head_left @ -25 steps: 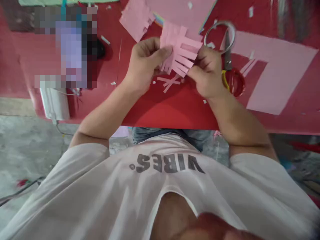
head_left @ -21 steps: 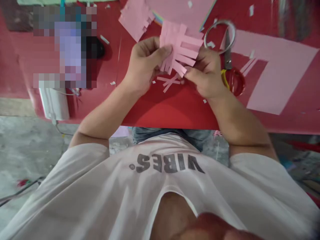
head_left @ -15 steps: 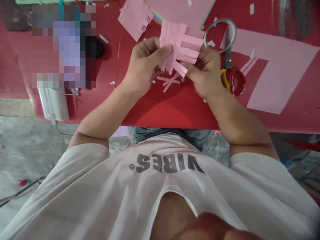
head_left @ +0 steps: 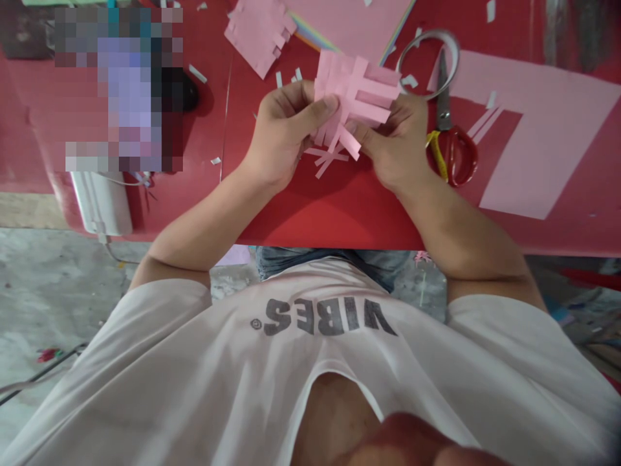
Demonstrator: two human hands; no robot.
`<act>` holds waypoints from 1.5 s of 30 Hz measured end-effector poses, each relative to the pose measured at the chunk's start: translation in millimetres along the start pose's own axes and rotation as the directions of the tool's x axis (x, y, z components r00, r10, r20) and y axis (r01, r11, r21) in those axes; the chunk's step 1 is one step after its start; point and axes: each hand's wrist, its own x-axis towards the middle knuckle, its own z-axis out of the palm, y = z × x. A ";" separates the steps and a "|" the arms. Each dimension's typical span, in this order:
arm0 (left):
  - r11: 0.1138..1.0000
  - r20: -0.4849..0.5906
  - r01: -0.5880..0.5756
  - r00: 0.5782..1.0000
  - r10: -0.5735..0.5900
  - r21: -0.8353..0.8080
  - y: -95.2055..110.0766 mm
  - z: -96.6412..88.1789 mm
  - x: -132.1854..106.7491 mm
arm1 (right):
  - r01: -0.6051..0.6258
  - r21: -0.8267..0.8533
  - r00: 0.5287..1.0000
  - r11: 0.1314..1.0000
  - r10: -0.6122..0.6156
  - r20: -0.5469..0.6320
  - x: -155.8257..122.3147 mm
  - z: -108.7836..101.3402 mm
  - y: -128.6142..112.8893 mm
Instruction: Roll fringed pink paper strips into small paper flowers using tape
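Note:
Both my hands hold a woven mat of pink paper strips [head_left: 356, 94] just above the red table [head_left: 310, 213]. My left hand [head_left: 284, 133] pinches the mat's left side, thumb on top. My right hand [head_left: 392, 145] pinches the loose ends of the strips at the lower right, fingers closed on them. A few loose pink strips [head_left: 326, 158] lie crossed on the table under the mat.
Red-handled scissors [head_left: 444, 123] lie right of my right hand. A second woven pink piece [head_left: 257, 32] and a pink sheet [head_left: 349, 19] lie beyond. A large cut pink sheet [head_left: 543, 123] covers the right. A white device [head_left: 101, 204] sits at the left edge. Paper scraps are scattered.
The mat has tilted a little and my right fingers have slid inward along the strip ends toward the mat. The left hand keeps its pinch.

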 end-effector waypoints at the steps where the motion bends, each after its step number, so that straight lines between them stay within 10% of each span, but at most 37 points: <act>1: 1.000 -0.001 0.004 1.000 -0.004 0.003 0.5 0.6 -0.6 | 0.086 -0.019 0.996 0.996 -0.086 -0.010 0.3 0.8 -1.6; 4: 1.000 0.007 0.006 1.000 -0.006 -0.004 1.0 1.9 -1.2 | 0.238 -0.048 0.971 0.970 -0.239 -0.016 1.2 2.8 -4.9; 45: 0.972 -0.050 -0.015 0.998 0.028 0.235 0.7 3.3 0.4 | 0.196 -0.027 0.977 0.980 -0.197 -0.085 0.4 2.9 0.4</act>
